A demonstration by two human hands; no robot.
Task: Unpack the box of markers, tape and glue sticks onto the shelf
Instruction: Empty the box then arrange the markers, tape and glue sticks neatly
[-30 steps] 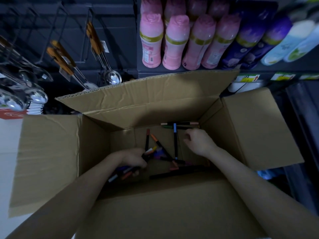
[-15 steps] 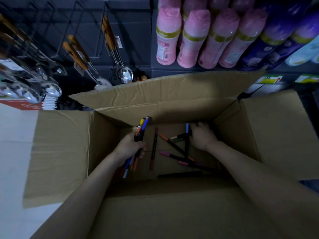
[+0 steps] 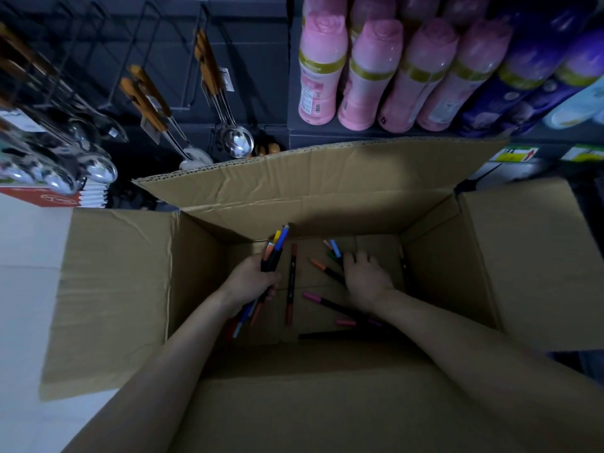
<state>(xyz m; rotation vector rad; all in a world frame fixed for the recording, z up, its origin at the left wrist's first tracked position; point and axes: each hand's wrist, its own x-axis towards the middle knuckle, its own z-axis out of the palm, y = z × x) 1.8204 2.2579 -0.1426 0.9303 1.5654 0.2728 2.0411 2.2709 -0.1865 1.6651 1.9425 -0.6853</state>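
An open cardboard box (image 3: 124,289) stands below me with all flaps folded out. My left hand (image 3: 248,282) is inside it, closed around a bundle of markers (image 3: 276,248) whose coloured caps stick up and down out of the fist. My right hand (image 3: 367,277) reaches to the box floor at the far right, fingers curled over a few markers with blue and orange caps (image 3: 333,250). Several loose markers lie on the floor, among them a red one (image 3: 291,286) and a pink-capped one (image 3: 322,300). I see no tape or glue sticks.
Beyond the box is a dark shelf with pink bottles (image 3: 369,73) and purple bottles (image 3: 523,76). Ladles and spoons (image 3: 228,125) hang on hooks at the upper left. A white surface (image 3: 26,256) lies left of the box.
My left hand has lifted the marker bundle off the box floor and holds it upright. My right hand has stayed at the far right of the floor, gathering markers.
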